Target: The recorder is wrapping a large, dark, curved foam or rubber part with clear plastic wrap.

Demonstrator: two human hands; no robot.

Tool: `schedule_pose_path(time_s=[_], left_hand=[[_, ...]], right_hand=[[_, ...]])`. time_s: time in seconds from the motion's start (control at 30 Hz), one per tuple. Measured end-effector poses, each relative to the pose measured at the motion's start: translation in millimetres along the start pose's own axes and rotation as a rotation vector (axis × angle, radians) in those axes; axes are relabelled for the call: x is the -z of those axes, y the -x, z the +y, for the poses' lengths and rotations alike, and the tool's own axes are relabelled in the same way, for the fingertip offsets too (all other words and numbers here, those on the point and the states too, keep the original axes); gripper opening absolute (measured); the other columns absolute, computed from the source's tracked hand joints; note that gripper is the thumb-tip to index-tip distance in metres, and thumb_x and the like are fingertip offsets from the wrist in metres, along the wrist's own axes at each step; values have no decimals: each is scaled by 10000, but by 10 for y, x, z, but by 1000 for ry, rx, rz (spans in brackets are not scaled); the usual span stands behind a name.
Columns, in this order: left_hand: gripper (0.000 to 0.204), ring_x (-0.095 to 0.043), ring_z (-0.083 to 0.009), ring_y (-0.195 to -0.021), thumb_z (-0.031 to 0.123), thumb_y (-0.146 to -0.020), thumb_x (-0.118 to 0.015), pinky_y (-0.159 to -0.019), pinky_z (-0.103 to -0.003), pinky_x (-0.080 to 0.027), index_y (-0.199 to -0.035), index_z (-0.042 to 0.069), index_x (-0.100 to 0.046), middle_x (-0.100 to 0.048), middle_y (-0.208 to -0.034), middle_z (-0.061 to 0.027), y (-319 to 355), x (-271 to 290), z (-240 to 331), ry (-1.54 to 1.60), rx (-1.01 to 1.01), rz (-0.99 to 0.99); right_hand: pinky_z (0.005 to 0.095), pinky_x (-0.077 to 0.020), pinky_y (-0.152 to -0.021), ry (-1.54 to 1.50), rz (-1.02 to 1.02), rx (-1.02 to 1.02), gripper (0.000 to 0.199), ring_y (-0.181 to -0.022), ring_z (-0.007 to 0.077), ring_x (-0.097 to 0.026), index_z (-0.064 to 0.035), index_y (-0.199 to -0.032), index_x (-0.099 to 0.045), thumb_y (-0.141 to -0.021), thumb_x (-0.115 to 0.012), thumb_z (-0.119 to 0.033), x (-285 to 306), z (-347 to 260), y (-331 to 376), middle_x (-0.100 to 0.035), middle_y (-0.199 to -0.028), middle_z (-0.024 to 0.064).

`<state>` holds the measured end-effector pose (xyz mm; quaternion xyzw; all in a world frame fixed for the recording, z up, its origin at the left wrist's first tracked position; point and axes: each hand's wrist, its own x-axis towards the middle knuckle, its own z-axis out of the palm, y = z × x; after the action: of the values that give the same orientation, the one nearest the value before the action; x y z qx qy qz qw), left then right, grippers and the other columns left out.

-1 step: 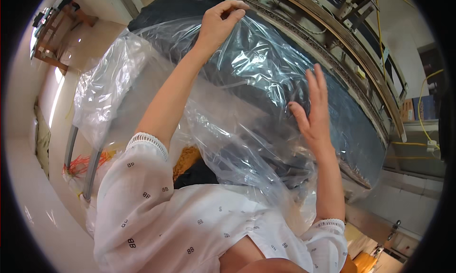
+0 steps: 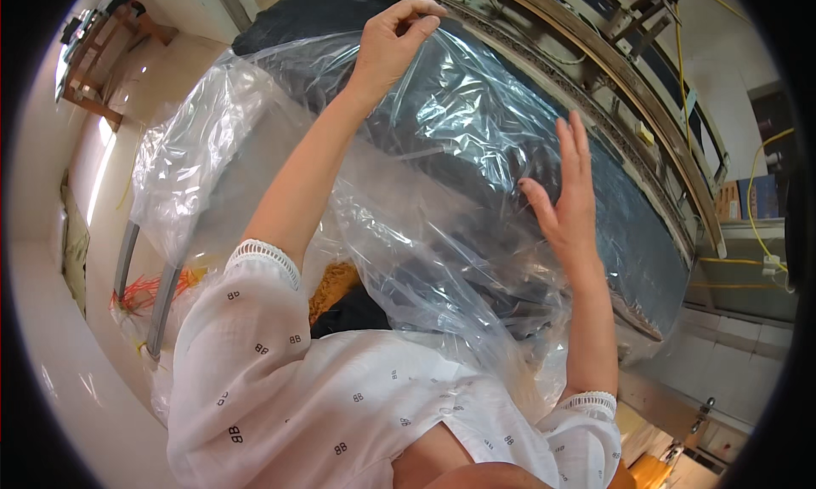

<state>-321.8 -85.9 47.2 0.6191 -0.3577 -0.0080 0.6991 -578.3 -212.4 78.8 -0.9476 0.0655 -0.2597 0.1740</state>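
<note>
A large sheet of clear plastic film (image 2: pixel 382 242) lies creased over a dark covered surface (image 2: pixel 637 234) and hangs down toward my body. At its far edge, my left hand (image 2: pixel 395 42) pinches the plastic film between thumb and bent fingers, and the film runs in taut folds from that grip. My right hand (image 2: pixel 568 200) is flat over the right part of the film, fingers straight and together, thumb apart. Nothing is held in it. Whether the right palm touches the film I cannot tell.
Behind the dark surface runs a machine frame with a long curved rail (image 2: pixel 629 106) and yellow cables (image 2: pixel 680 64). A wooden stool (image 2: pixel 93 81) stands far left. Grey metal legs (image 2: pixel 161 310) and tangled orange strands (image 2: pixel 144 293) are at lower left. Boxes (image 2: pixel 759 197) sit at right.
My right hand has shifted slightly to the right over the film. My left hand keeps its place and its pinch.
</note>
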Motion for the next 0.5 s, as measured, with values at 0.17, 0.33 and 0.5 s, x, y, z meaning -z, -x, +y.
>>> schedule_pose_path(time_s=[0.17,0.33,0.5], left_hand=[[81,-375,-13,-594,106,-831,-596,-546,-176,-330,-901,68,-616,-461,-662,79,270,333,228,-76,-45,126],[84,-413,-53,-565,110,-811,-614,-532,-194,-362,-840,47,-566,-477,-644,31,806,817,24,-269,-9,366],[107,-533,-130,-644,123,-767,-633,-621,-261,-431,-822,50,-579,-562,-692,-36,1084,1757,-599,-525,62,776]], right_hand=[[242,-420,-547,-343,-407,-292,471,-581,114,-506,-62,-1183,-500,-738,-650,-95,71,-43,-124,-599,-914,87],[189,-268,-417,-620,-748,-690,122,-456,24,-371,-12,-805,-603,-760,-529,-98,383,257,250,-488,-585,-36],[179,-192,-438,-617,-551,-851,93,-469,3,-284,-44,-752,-599,-738,-526,-101,623,523,427,-428,-569,-83]])
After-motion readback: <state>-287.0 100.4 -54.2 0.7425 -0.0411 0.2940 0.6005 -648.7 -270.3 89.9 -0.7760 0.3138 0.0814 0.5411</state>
